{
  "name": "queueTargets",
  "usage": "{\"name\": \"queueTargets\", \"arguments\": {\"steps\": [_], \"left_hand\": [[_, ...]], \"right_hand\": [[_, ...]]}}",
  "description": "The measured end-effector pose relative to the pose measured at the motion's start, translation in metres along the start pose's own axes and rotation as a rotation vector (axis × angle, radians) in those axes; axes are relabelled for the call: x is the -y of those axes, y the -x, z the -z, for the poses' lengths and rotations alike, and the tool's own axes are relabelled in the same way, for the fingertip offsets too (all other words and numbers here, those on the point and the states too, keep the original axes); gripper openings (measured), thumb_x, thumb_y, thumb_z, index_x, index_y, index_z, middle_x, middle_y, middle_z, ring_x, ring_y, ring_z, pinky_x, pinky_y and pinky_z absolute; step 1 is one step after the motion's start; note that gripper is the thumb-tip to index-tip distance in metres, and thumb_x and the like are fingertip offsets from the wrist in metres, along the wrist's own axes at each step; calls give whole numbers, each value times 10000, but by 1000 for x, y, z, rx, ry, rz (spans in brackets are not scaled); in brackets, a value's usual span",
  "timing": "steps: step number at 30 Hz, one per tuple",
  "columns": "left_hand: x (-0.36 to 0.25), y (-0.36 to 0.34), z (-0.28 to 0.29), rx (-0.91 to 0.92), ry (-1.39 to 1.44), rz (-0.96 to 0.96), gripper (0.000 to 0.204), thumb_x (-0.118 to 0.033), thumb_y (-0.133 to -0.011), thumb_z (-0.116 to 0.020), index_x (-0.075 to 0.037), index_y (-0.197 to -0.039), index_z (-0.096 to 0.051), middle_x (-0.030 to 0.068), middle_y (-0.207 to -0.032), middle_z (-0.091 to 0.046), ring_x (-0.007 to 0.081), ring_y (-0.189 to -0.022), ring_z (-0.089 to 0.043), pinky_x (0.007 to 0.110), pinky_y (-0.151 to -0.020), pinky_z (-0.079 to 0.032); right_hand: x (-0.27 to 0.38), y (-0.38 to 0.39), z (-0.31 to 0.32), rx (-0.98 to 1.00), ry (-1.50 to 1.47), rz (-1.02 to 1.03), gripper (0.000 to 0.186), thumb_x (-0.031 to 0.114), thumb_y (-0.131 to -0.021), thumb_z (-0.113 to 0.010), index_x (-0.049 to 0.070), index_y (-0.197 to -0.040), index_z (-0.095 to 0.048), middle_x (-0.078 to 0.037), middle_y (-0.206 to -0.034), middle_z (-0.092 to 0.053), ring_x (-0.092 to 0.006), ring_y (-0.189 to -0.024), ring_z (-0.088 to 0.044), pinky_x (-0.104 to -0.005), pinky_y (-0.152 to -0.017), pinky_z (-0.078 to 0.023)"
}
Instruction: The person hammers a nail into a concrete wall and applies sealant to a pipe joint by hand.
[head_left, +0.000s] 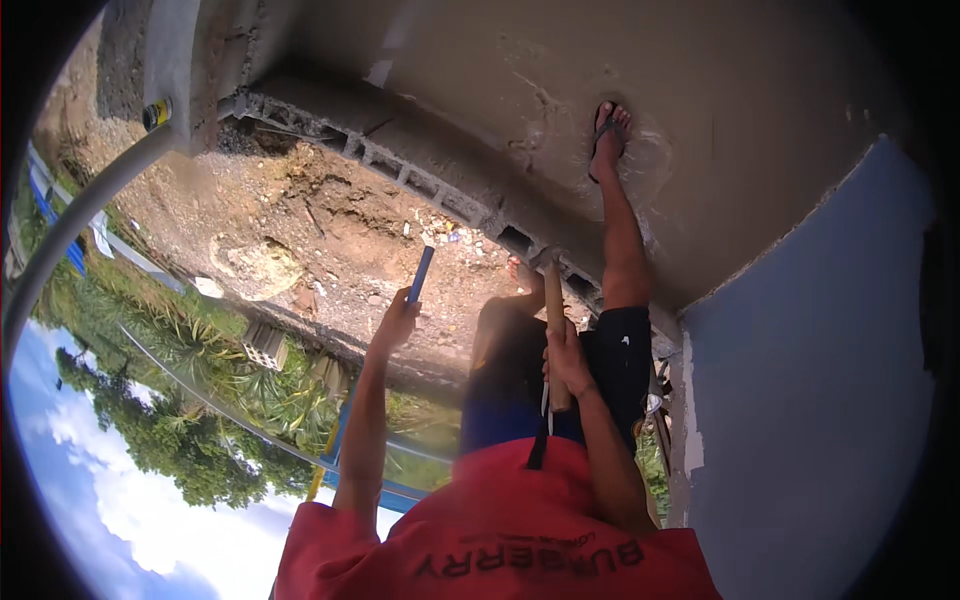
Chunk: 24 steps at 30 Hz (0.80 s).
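Furthest left, a grey pipe (110, 180) curves past the rim of the view. Right of it, the left hand (396, 324) is wrapped round the lower end of a blue rod (421, 274), which points up and clear of everything, with free space on both sides above the sunlit soil (340, 225). Further right, the right hand (567, 361) grips a wooden-handled tool (555, 305); its dark head lies at the rim of the hollow-block wall (440, 195), though whether the two touch I cannot tell. That wall's broken edge slants down to the right, leaving less room around the tool than around the rod.

As for the surroundings, greenery (190, 440) and sky fill the left, then rough, stony soil. Beyond the blocks spreads a smooth, brown-grey floor (740, 140), bearing a sandalled foot (608, 135); a blue-grey wall (810, 350) closes off the right.
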<state>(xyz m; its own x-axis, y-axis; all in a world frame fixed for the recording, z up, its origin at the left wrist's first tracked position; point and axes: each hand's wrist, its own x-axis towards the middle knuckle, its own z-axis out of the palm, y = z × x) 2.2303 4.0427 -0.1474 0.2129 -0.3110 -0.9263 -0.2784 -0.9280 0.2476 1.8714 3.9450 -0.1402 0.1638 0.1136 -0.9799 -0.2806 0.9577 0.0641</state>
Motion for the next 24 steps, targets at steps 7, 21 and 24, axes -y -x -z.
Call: {"name": "queueTargets", "arguments": {"steps": [7,21,24], "left_hand": [[-109,-22,19,-118,-181,117,336,-361,-998,-463,-39,-1066,-533,201,-728,-587,367,-692,-613,441,-623,-453],[-149,-193,193,-198,-539,-241,425,-420,-1034,-354,-36,-1043,-534,200,-736,-616,386,-662,-628,465,-586,-463],[-157,-279,200,-84,-715,-233,399,-423,-1020,-358,-60,-1029,-524,263,-785,-649,507,-773,-614,584,-641,-459]], "right_hand": [[61,6,6,-52,-449,87,263,296,-987,-485,135,-1175,-395,-45,-670,-502,-144,-459,-527,-316,-379,-470],[137,-65,-134,-26,-200,225,569,248,-1000,-442,141,-1517,-229,-32,-705,-503,-105,-485,-502,-272,-438,-456],[133,-105,-194,-103,-251,150,592,280,-974,-482,196,-1512,-251,-44,-721,-539,-137,-491,-541,-293,-456,-479]]}}
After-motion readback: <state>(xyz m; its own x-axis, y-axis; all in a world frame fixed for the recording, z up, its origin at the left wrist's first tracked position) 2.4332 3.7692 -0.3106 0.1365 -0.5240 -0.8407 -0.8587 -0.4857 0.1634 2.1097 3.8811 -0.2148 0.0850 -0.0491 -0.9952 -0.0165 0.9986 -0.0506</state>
